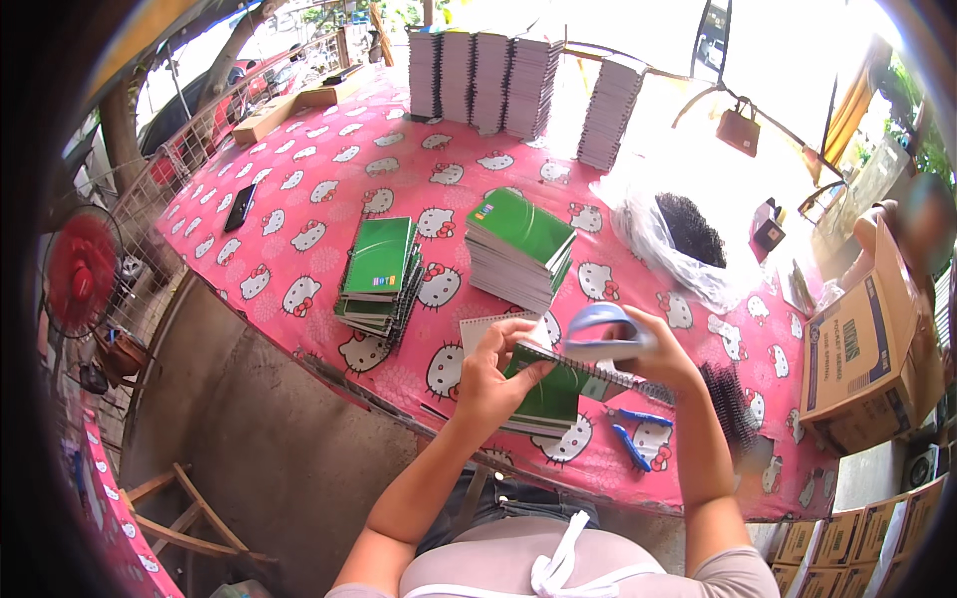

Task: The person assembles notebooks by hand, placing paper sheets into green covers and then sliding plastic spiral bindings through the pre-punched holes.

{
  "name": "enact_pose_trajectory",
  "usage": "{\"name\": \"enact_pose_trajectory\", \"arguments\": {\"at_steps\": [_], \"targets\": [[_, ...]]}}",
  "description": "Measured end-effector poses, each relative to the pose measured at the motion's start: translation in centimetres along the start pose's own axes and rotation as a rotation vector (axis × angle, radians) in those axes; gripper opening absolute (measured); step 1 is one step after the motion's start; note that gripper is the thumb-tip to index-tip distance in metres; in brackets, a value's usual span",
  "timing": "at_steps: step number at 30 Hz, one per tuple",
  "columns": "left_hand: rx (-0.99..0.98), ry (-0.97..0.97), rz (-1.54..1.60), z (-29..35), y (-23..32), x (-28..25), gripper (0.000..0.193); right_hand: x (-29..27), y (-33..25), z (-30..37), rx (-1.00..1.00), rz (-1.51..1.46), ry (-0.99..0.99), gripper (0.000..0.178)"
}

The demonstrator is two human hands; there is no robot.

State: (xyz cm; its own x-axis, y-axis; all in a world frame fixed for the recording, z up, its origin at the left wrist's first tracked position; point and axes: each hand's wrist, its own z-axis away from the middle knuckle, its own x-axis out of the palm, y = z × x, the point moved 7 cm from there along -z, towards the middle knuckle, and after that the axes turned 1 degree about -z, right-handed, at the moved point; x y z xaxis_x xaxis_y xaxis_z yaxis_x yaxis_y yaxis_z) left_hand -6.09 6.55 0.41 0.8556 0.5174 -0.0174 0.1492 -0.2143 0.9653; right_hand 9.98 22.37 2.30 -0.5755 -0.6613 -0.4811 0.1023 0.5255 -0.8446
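Near the front edge of the table, my left hand (pixel 498 371) grips a green spiral notebook (pixel 546 397) by its bound edge, thumb on the cover. A dark coil runs along that edge toward the right. Closed around a pale blue-grey tool with a rounded loop (pixel 608 334), my right hand (pixel 653 349) works just above the coil; motion blur hides the tool's exact kind. Under the hands lies white punched paper (pixel 485 329). Blue-handled pliers (pixel 632 440) rest spread on the tablecloth just right of the notebook.
Two piles of green notebooks (pixel 518 239) stand ahead on the pink tablecloth (pixel 329 189). Tall paper stacks (pixel 483 85) line the back. Black coils (pixel 688 229) lie in a plastic bag, more coils (pixel 728 404) nearer. Right: a cardboard box (pixel 852 349) and another person. Left: a phone (pixel 240 207).
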Motion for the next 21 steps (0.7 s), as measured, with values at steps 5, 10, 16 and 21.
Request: {"name": "enact_pose_trajectory", "arguments": {"at_steps": [5, 10, 16, 21], "targets": [[-0.04, 0.018, 0.226, 0.2, -1.5, 0.0, 0.038, 0.0, -0.4, -0.4, -0.073, -0.21, -0.052, 0.038], [-0.062, 0.035, 0.265, 0.4, -1.9, -0.9, 0.033, 0.6, -0.2, -1.5, 0.077, -0.209, 0.013, 0.031], [-0.051, -0.053, 0.346, 0.3, -2.6, -0.9, 0.025, -2.0, 3.3, -0.8, 0.127, 0.359, 0.312, 0.04], [0.084, -0.082, 0.32, 0.3, -0.6, -0.3, 0.023, -3.5, 5.6, 1.8, 0.378, 0.89, 0.283, 0.062]]}}
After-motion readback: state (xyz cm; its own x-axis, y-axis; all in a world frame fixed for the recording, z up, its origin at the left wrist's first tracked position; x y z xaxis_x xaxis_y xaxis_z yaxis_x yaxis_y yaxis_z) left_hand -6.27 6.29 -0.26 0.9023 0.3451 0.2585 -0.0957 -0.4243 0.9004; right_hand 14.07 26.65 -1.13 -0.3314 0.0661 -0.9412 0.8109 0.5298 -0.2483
